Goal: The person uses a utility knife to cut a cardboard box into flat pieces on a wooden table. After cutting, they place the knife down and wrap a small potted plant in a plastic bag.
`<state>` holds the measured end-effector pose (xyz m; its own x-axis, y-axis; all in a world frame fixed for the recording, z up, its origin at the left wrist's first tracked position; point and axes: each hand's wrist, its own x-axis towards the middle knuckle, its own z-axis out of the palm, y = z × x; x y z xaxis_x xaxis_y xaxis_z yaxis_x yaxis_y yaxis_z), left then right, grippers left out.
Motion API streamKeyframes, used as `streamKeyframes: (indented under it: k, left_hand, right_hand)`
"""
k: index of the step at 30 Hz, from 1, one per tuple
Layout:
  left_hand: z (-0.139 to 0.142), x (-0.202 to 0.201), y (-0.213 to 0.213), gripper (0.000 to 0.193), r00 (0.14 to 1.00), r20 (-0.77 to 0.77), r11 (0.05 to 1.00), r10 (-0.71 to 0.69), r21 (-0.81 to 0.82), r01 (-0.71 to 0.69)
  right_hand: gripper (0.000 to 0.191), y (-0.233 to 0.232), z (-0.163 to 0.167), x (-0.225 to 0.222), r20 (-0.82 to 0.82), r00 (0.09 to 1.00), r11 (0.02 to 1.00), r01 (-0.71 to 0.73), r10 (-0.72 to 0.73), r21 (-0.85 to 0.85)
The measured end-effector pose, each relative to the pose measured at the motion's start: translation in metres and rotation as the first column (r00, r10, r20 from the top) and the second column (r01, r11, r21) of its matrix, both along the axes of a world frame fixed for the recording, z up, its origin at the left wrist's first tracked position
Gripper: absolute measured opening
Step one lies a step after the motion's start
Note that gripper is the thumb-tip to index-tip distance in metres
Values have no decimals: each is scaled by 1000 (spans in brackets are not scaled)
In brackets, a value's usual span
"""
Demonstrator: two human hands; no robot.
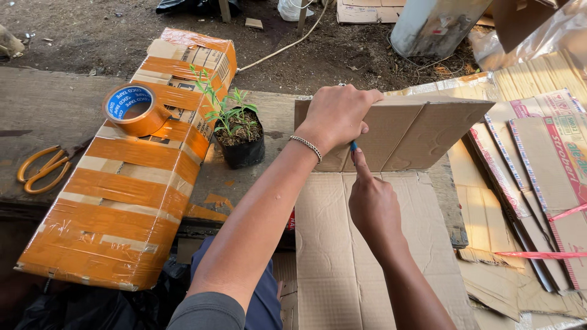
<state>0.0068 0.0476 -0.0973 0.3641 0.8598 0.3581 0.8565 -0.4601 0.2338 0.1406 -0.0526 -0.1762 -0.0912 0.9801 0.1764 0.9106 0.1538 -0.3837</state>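
A long box wrapped in orange tape lies well off to the left of both hands, its far end up on the wooden bench and its near end hanging over the edge. Under the fingers lies the flat cardboard sheet — its far panel is folded upright just beyond the fingertips, the fold line running right at the tips of the right hand. To the right of the fingers, well apart, a stack of flattened printed cartons leans across the ground.

The left hand comes over the top edge of the raised panel, fingers curled over it and clamped on the cardboard, thumb on the near face. A beaded bracelet circles that wrist. The right hand sits just below the left, index finger stretched up toward the fold, the other fingers clenched around a small blue tool — only its tip shows between the two hands, touching the crease; what kind it is, I cannot tell.

Left of the left-hand fingers, near, stands a seedling in a black bag. Farther left, a roll of orange tape rests on the wrapped box, and orange-handled scissors lie on the bench, farthest from the fingers.
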Motion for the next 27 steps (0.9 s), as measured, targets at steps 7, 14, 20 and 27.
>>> streamKeyframes:
  k: [7,14,20,27]
  left_hand:
    - [-11,6,14,43,997,-49,998,52,48,-49]
    - [-19,8,24,35,996,-47,994,80,85,-76]
    - [-19,6,30,33,994,-69,996,90,26,-89]
    - [-19,4,33,37,995,-45,993,87,82,-83]
  right_hand:
    - [67,5,-13,4,5,1000,1000,-14,14,-3]
    - [72,2,-22,3,24,998,996,-60,59,68]
    - [72,-6,-31,6,48,998,997,-45,42,65]
    - [71,-15,-41,10,71,996,995,-53,47,85]
